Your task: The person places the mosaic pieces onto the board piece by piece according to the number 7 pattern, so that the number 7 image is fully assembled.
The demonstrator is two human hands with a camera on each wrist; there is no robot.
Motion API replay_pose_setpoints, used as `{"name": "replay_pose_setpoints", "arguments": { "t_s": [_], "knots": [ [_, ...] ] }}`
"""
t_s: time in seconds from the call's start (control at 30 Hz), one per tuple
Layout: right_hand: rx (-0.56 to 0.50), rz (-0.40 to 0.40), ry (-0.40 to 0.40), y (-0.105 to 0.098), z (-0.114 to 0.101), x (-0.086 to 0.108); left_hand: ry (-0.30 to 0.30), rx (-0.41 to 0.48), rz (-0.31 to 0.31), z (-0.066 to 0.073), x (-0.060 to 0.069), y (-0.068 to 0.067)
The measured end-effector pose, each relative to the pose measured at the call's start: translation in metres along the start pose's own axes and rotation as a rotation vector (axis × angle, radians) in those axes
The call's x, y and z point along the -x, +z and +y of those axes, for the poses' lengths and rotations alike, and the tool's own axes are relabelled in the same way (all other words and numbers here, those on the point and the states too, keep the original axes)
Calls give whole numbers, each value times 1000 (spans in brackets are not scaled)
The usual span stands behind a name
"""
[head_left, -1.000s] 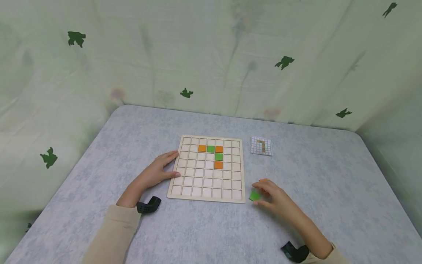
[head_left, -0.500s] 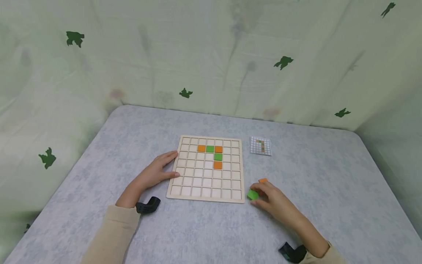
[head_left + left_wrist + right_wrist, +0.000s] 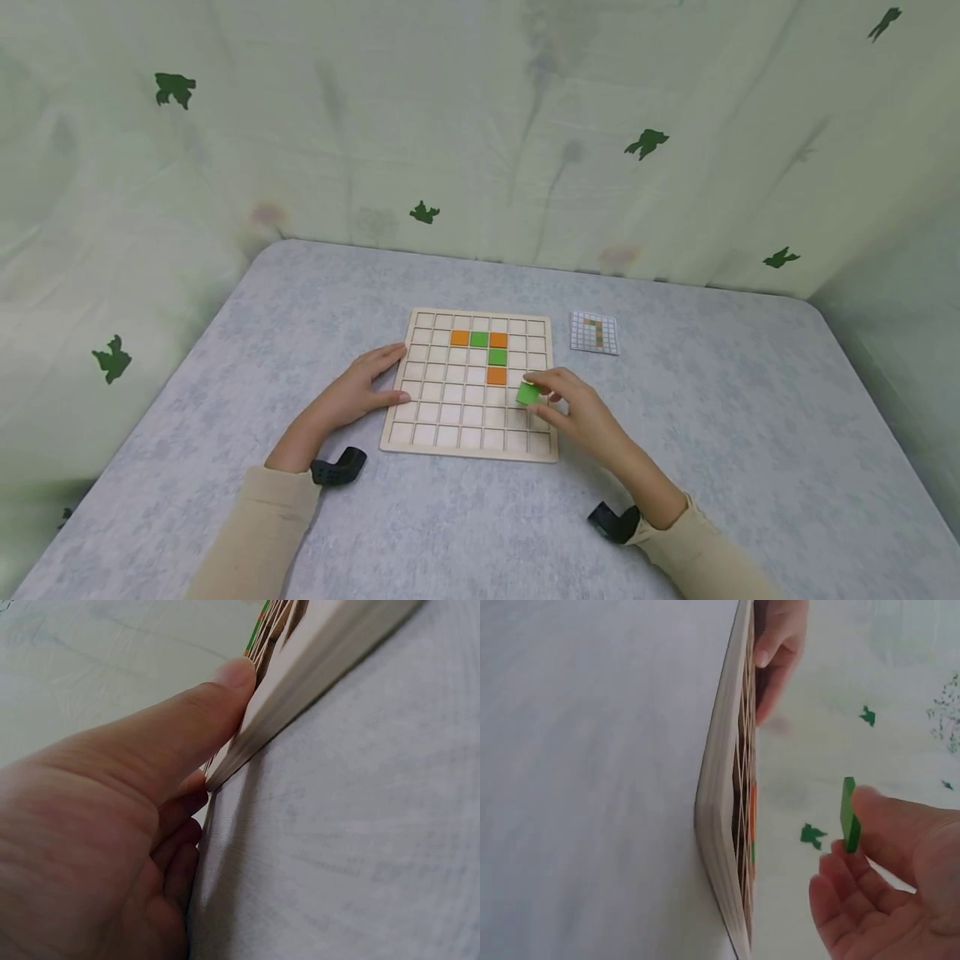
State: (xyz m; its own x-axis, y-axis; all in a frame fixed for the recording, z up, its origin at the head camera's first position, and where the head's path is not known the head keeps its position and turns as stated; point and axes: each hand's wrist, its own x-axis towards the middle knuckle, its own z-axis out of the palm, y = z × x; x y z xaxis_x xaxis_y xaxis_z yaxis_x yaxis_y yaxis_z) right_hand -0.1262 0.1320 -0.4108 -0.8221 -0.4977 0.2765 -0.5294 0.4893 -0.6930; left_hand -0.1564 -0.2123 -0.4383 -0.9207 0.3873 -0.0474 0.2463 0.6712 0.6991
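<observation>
A wooden grid board point(image 3: 427, 452) lies on the table, with orange and green square tiles in some of its cells. My right hand point(image 3: 588, 417) pinches a green tile point(image 3: 527, 394) between thumb and fingertips over the board's right part. In the right wrist view that green tile point(image 3: 849, 815) is held on edge, apart from the board. My left hand point(image 3: 352, 396) rests at the board's left edge, its thumb on the rim. The left wrist view has the left thumb point(image 3: 180, 724) on the board's edge and the other fingers beside it.
A small pattern card point(image 3: 594, 332) lies right of the board, printed with a grid and coloured squares. The grey-blue table point(image 3: 465, 533) meets a pale curtain point(image 3: 480, 125) with green bird shapes at its back.
My right hand has taken up the green tile from beside the board and carried it left over the board. The orange tile on the table is now out of sight. My left hand stays put.
</observation>
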Motion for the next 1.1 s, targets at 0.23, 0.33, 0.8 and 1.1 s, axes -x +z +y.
{"name": "replay_pose_setpoints", "arguments": {
  "t_s": [0.23,0.33,0.8,1.1],
  "knots": [
    [-42,-31,25,26,7,-24,-3,-1,1,-1,1,0],
    [-28,-55,32,34,11,-28,-5,0,1,-1,1,0],
    [-54,-120,122,38,7,-32,-5,0,-1,-1,1,-1],
    [-64,-67,116,10,-1,-28,-12,-6,-6,1,-1,-1]
  ]
}}
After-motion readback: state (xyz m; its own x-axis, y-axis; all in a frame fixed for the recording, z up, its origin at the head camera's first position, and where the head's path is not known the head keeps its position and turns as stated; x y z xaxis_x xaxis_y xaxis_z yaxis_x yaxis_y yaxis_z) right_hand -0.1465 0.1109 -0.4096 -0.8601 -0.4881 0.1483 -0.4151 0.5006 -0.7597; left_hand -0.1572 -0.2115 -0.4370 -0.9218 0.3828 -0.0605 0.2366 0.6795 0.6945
